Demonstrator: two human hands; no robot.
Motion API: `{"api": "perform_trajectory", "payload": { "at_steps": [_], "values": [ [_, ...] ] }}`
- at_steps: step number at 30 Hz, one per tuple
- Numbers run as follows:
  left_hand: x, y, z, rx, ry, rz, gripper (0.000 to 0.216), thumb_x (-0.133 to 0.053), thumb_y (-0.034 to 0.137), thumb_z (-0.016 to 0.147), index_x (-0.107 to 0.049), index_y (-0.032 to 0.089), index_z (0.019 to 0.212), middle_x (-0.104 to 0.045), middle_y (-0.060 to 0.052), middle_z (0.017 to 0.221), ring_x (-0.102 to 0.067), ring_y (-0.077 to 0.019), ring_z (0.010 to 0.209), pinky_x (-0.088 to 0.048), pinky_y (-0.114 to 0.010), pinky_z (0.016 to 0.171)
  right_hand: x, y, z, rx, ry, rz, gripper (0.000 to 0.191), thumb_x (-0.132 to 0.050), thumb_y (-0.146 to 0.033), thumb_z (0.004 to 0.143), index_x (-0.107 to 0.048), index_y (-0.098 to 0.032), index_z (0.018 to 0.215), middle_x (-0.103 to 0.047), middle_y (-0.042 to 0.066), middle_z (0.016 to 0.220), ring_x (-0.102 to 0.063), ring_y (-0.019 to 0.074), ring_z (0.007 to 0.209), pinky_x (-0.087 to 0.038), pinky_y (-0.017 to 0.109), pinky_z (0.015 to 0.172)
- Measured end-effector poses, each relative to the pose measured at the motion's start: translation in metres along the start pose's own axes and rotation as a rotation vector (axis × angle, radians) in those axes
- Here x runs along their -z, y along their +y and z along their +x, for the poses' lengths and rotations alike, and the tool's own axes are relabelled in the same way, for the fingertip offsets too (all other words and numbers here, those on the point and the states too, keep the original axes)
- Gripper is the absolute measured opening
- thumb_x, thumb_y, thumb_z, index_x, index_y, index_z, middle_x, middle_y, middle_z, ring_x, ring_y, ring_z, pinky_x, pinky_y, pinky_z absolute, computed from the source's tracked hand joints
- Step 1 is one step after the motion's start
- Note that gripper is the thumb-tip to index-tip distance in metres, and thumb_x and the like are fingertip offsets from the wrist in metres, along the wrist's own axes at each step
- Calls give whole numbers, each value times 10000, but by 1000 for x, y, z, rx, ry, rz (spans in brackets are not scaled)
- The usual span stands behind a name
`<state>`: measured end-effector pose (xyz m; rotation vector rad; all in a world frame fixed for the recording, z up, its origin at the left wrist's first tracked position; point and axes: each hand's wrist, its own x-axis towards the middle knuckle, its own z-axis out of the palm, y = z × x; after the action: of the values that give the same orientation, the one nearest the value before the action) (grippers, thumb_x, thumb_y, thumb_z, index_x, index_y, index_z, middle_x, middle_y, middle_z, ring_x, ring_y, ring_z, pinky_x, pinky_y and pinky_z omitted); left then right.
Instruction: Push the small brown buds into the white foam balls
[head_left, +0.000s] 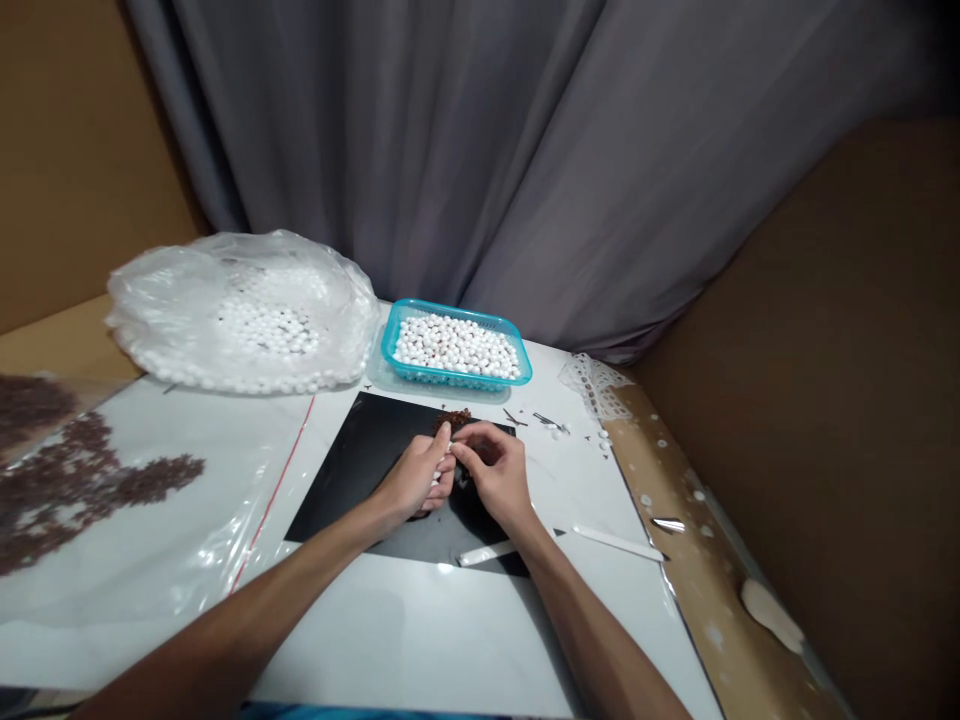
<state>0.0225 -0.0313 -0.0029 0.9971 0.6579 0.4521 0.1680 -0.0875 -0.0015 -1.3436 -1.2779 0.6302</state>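
My left hand is closed above the black mat, with white beads showing between its curled fingers. Its thumb and forefinger meet the fingertips of my right hand at one small white bead. The right thumb and forefinger are pinched at that bead. Whether the right fingers also hold a tiny brown piece is too small to tell. Just beyond the hands lies a small heap of reddish-brown bits on the mat.
A blue tray of white beads stands behind the mat. To its left sits a clear bag of more beads. A plastic bag with brown pieces lies left. White tweezers, a white tool and lace lie right.
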Motion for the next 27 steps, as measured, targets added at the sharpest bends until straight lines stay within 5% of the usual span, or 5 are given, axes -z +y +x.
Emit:
{"api": "perform_trajectory", "payload": {
  "at_steps": [9, 12, 16, 27],
  "values": [
    [-5, 3, -1, 83, 60, -97, 589, -583, 778, 876, -397, 250, 694, -375, 68, 447, -295, -87, 284, -89, -168, 301, 4, -9, 0, 106, -115, 37, 178, -703, -365, 987, -826, -243, 1026, -756, 98, 1130, -703, 270, 1082, -572, 383, 922],
    [-2, 7, -1, 107, 19, -175, 571, -578, 753, 884, -394, 247, 695, -366, 70, 450, -284, -85, 287, -77, -165, 307, 4, -11, 8, 96, -91, 43, 203, -675, -387, 1001, -802, -233, 1039, -756, 93, 1116, -716, 248, 978, -590, 377, 893],
    [15, 16, 0, 61, -90, -421, 454, -564, 602, 914, -401, 235, 700, -356, 67, 474, -239, -76, 313, -60, -162, 314, 2, -13, 41, 32, -77, 141, 236, -675, -435, 996, -753, -221, 1058, -746, 63, 976, -716, 213, 792, -617, 333, 708],
    [55, 28, 12, -95, 47, -835, 320, -608, 327, 826, -354, 229, 657, -261, 81, 495, -218, -74, 334, -75, -179, 315, -34, 0, 138, -129, -91, 554, 424, -890, -455, 813, -728, -187, 1099, -793, 107, 1058, -797, 262, 982, -655, 383, 878]
  ]
}}
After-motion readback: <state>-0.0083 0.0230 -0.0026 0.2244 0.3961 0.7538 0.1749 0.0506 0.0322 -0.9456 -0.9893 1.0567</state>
